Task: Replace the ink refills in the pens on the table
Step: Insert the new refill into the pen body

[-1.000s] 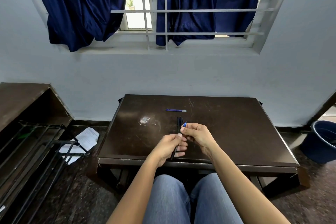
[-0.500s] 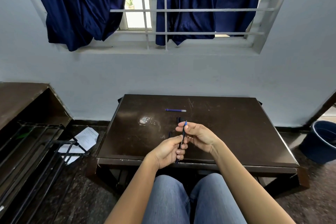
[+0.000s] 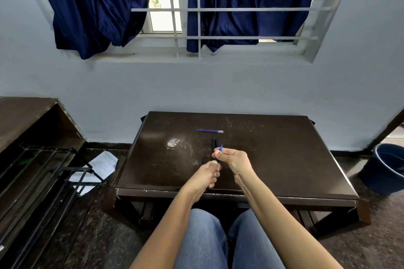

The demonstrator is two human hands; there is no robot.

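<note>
Both hands are working just above the dark surface, low in the centre of the frame. The left hand is curling its fingers round a black pen, most of the barrel hidden inside the fist. The right hand is sitting just above and to the right, thumb and forefinger pinching a refill whose blue tip is poking up out of the grip. Whether that refill is running into the barrel I cannot tell, as the hands are covering the join. Right behind the knuckles a small bunch of pens is lying on the surface, pointing toward the wall, and a short dark piece is lying just left of the hands. Further up, a spare refill, blue, is lying crosswise, well apart from the hands. A bucket is standing on the floor at the right edge, and papers are lying at the left.
</note>
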